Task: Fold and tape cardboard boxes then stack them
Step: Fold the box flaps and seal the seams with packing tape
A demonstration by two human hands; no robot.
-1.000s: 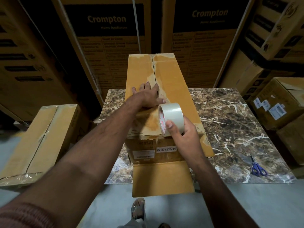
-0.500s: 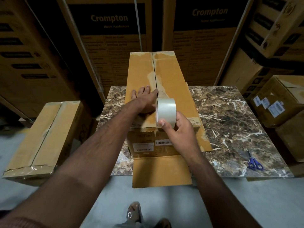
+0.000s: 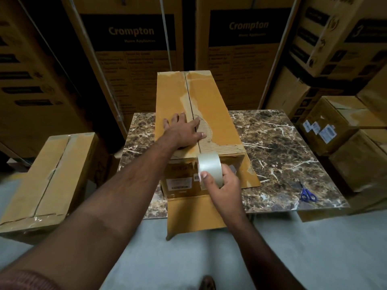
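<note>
I've got my left hand spread flat across the top seam of the long box on the bench to pin its flaps level, while my right hand grips the tape roll at the near edge, presumably to start a strip.

Left hand flat on box top, fingers across centre seam. Right hand grips tape roll at box's near edge. Box on marble counter; scissors at right.
</note>
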